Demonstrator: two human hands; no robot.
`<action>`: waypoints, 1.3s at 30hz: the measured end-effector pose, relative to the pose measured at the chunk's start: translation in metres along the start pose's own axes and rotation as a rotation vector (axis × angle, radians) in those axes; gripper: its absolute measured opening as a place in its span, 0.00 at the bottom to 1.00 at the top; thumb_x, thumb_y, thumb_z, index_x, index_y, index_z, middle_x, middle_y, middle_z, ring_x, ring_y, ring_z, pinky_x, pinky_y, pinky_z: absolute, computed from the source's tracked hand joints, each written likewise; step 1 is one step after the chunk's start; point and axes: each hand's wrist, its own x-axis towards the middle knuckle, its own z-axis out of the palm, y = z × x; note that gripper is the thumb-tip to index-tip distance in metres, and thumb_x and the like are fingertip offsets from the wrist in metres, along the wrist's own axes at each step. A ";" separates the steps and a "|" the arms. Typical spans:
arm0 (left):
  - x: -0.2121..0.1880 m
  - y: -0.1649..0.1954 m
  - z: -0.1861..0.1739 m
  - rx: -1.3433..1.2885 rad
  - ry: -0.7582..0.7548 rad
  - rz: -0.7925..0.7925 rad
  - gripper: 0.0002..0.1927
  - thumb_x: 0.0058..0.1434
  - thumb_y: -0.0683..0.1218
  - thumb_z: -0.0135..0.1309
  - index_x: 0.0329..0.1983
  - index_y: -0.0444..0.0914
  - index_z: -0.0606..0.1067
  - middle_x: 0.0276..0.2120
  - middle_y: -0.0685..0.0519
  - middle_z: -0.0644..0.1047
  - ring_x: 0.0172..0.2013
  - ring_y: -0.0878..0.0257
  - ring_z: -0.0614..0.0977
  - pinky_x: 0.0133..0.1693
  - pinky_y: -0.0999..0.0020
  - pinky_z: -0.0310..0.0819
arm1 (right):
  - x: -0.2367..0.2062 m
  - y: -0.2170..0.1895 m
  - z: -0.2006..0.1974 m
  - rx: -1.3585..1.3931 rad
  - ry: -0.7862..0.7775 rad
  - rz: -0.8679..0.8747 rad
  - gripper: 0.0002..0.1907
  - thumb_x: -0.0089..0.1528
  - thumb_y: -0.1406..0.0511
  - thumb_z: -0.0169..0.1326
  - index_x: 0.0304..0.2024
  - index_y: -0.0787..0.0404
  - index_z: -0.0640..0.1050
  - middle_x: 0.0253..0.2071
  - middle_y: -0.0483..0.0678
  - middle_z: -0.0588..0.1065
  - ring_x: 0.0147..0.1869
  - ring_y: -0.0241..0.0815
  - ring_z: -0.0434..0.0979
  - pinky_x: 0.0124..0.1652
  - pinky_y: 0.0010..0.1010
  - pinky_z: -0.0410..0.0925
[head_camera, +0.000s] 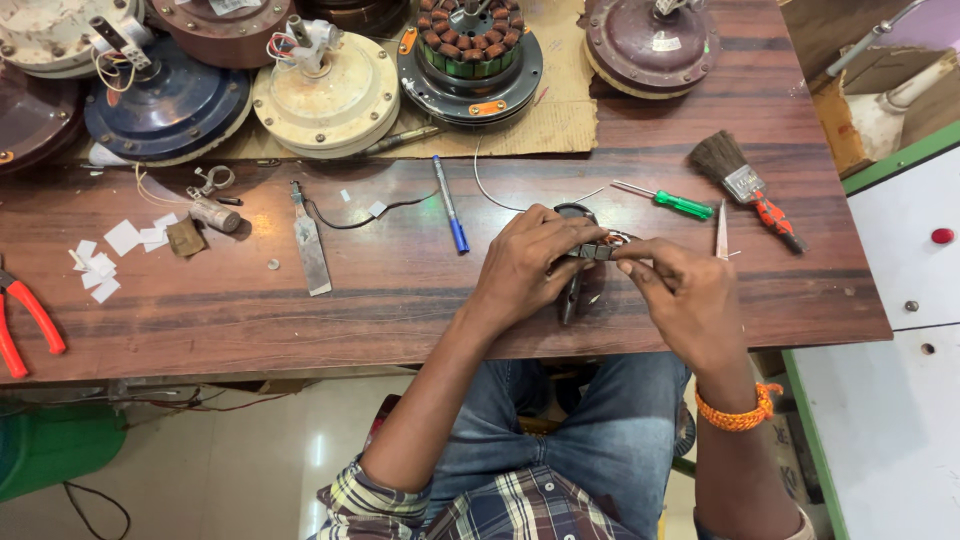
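Note:
My left hand (530, 262) and my right hand (678, 292) meet over a small dark round part (577, 214) near the front edge of the wooden table (400, 300). Between the fingertips of both hands sits a small grey metal piece (597, 252). My left hand covers most of the dark part, so its full shape is hidden. An orange thread band (738, 412) circles my right wrist.
Several ceiling fan motors (325, 95) line the table's back. A blue pen (450, 205), green screwdriver (670, 200), brush (740, 185), metal scraper (310, 245), white paper bits (105, 260) and red pliers (25, 320) lie around. A white cabinet (900, 350) stands to the right.

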 end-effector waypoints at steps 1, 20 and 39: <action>0.000 0.000 0.000 -0.003 -0.001 0.001 0.25 0.52 0.41 0.66 0.55 0.42 0.78 0.48 0.55 0.81 0.43 0.54 0.78 0.48 0.61 0.75 | -0.003 0.001 0.002 0.007 0.034 -0.069 0.07 0.63 0.68 0.61 0.44 0.59 0.84 0.26 0.52 0.75 0.25 0.40 0.72 0.27 0.32 0.64; -0.020 -0.004 -0.007 0.265 -0.117 0.179 0.34 0.55 0.38 0.58 0.66 0.55 0.74 0.64 0.56 0.71 0.59 0.53 0.74 0.60 0.58 0.71 | -0.039 0.064 0.096 0.093 0.348 -0.253 0.08 0.60 0.77 0.56 0.41 0.66 0.79 0.32 0.57 0.75 0.35 0.57 0.78 0.35 0.42 0.69; -0.033 -0.010 -0.010 0.294 -0.048 0.250 0.13 0.60 0.44 0.62 0.49 0.44 0.79 0.67 0.50 0.67 0.62 0.51 0.72 0.60 0.54 0.67 | -0.061 0.039 0.039 0.140 0.170 -0.195 0.07 0.60 0.69 0.63 0.40 0.63 0.82 0.34 0.52 0.80 0.31 0.46 0.80 0.31 0.34 0.70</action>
